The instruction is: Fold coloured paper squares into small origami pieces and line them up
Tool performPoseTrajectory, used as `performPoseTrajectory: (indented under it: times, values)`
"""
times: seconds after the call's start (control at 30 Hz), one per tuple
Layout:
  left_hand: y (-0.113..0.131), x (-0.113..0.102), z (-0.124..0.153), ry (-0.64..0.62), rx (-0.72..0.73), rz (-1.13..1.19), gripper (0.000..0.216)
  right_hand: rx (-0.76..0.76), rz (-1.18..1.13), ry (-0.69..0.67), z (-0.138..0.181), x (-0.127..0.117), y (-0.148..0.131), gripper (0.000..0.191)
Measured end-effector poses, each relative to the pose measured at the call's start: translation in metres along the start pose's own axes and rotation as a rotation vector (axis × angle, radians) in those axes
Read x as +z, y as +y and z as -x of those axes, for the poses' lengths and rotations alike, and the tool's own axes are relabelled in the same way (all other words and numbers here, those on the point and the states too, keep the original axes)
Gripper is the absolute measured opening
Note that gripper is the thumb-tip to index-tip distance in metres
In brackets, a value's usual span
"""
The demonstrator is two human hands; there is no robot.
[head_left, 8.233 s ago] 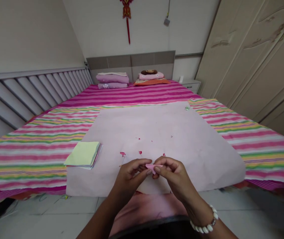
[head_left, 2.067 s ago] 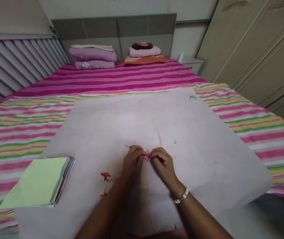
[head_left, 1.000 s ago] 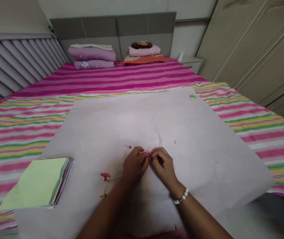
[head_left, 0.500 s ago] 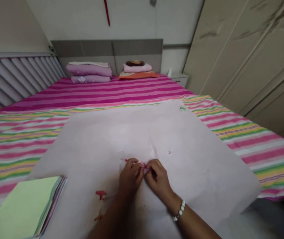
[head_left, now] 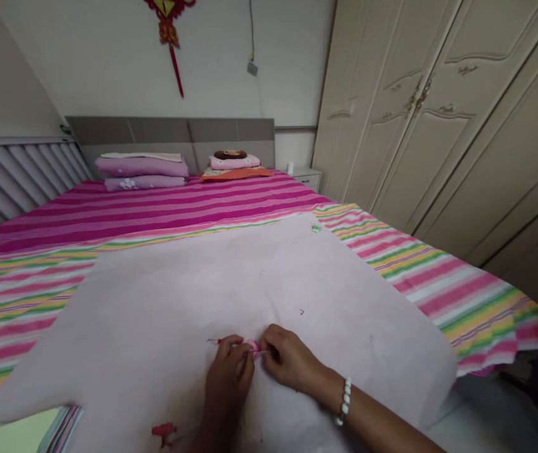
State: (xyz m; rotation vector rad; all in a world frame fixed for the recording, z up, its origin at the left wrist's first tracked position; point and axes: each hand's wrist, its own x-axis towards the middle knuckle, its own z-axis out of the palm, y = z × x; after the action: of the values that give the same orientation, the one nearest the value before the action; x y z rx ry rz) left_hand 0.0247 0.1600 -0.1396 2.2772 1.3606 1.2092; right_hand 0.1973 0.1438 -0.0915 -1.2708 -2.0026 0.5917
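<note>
Between my two hands is a small pink piece [head_left: 255,348], folded or bunched, perhaps ribbon or paper; its kind is not clear. My left hand [head_left: 229,371] pinches its left side between thumb and fingertips. On the other side my right hand [head_left: 287,353], with a beaded bracelet at the wrist, has thumb and forefinger closed at the right edge, where a thin pale strand shows. A small red item with a thin wire-like end [head_left: 214,341] lies just beyond the left fingers. Both hands rest low over the large pale sheet [head_left: 155,314].
Red scraps [head_left: 163,430] lie left of my left forearm, and a tiny red loop [head_left: 301,312] sits ahead on the sheet. A green bit [head_left: 316,228] is at the far corner. Stacked coloured paper [head_left: 18,434] stands at lower left. Striped bedding [head_left: 382,251] surrounds the sheet.
The view has tilted up and turned right, so everything sits lower and further left. My hands stay at the pink piece, with the right fingers slightly further from the left.
</note>
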Motion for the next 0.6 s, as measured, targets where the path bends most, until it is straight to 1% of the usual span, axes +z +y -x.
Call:
performPoseTrajectory:
  times: [0.1,0.2,0.3,0.33,0.43,0.5,0.6]
  values:
    - [0.001,0.0,0.0,0.014,-0.02,0.029,0.018,-0.029,-0.018,-0.039,-0.006,-0.003,0.004,0.016]
    - [0.0,0.001,0.003,0.012,-0.048,0.088,0.019,-0.039,-0.043,-0.044,-0.01,-0.004,0.005,0.017]
    - [-0.005,0.004,0.005,0.089,-0.062,0.147,0.034,-0.005,-0.113,-0.025,-0.017,-0.009,0.007,0.018]
    - [-0.007,0.006,0.006,0.141,-0.058,0.157,0.039,0.021,-0.134,-0.004,-0.021,-0.014,0.009,0.018]
    - [-0.015,0.013,0.007,0.226,-0.063,0.145,0.048,0.121,-0.14,0.105,-0.043,-0.038,0.029,0.016]
    - [-0.019,0.019,0.008,0.235,-0.076,0.125,0.045,0.193,-0.109,0.194,-0.064,-0.062,0.052,0.014]
    - [-0.026,0.027,0.008,0.25,-0.07,0.099,0.036,0.331,-0.032,0.337,-0.099,-0.104,0.096,0.009]
